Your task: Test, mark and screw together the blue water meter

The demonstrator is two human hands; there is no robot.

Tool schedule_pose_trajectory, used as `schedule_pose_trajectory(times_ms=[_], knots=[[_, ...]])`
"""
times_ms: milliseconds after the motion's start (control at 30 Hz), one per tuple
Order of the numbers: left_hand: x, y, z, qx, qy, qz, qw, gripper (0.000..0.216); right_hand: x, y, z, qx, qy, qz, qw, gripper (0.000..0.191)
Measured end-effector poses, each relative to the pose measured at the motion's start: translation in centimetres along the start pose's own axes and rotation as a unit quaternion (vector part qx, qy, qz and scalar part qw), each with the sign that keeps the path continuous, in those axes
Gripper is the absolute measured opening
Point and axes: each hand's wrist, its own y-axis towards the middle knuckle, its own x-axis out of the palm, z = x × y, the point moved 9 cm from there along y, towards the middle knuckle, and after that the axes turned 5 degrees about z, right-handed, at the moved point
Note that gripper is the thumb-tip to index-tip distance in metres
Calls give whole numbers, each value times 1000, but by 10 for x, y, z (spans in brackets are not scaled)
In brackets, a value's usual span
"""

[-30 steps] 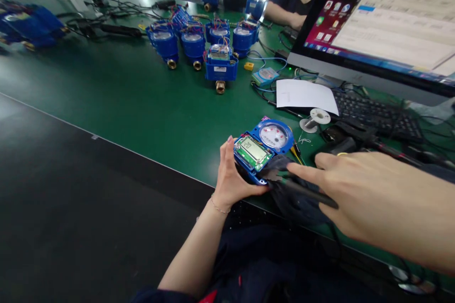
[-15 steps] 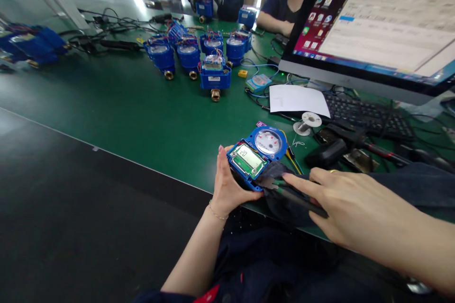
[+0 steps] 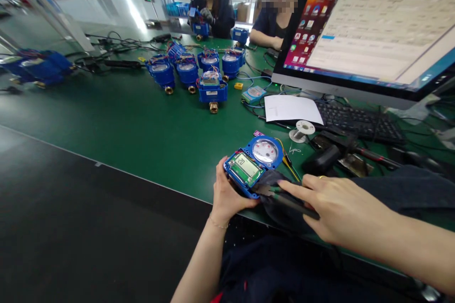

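A blue water meter lies at the table's front edge, with a round dial and an uncovered circuit board carrying a lit display. My left hand is closed around the near left side of its blue housing, thumb along the bottom. In my right hand is a pair of pliers with dark handles. Their metal jaws meet the housing's lower right corner; what they grip there, if anything, I cannot make out. Dark cloth lies beneath the pliers, beside the meter.
Several blue meters stand farther back, and more sit far left. A solder spool, white paper, keyboard and monitor are to the right. A black tool lies near my right hand. Two people sit across the table.
The camera view has shifted slightly, so the background sits lower in the picture. Both hands keep their hold on the meter and pliers, with the jaws still at the same corner.
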Motion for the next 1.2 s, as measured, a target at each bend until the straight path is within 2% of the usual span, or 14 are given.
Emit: schedule_pose_trajectory(times_ms=[167,433,567,833,967,1200], knots=[[1,1,3,21,21,-12,999,113,4,-7,-2,-3,-12,18,1000,50],[0,3,9,59,35,-3,998,111,2,-4,-2,-24,-25,1,999,49],[1,3,9,55,33,-3,998,111,0,-3,-1,-38,-9,-4,999,47],[3,4,7,40,51,-12,998,110,18,-8,7,-56,-6,28,998,52],[3,5,7,29,54,-14,998,111,22,-4,9,-61,-4,18,998,54],[3,7,-3,11,13,3,1000,114,14,4,13,-67,10,8,998,55]])
